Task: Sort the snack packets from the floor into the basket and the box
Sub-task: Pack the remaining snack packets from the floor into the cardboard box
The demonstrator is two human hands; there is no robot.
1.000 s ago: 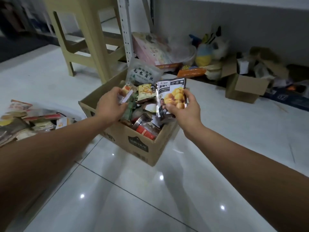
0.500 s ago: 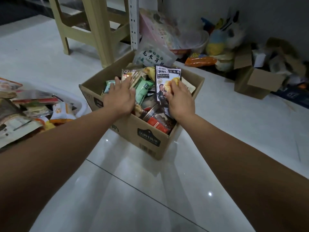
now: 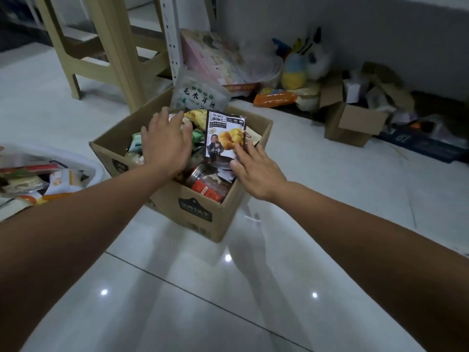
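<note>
- A cardboard box point(image 3: 195, 214) sits on the glossy tiled floor point(image 3: 203, 288), packed to the brim with snack packets.
- The left hand point(image 3: 166, 143) lies flat over the packets in the box's left half; its grip is apart, fingers spread and holding nothing.
- The right hand point(image 3: 256, 168) is at the box's near right rim, grip slack, with straight fingertips at the lower corner of a black packet point(image 3: 225, 133).
- That black packet, printed with yellow pastries, stands upright inside the box.
- A red-labelled jar point(image 3: 208, 182) lies in the box's near corner.
- A pale packet point(image 3: 200, 97) with green lettering leans at the far side.
- A white basket point(image 3: 94, 168) at the left holds more packets.
- A beige stool point(image 3: 106, 47) stands behind.
</note>
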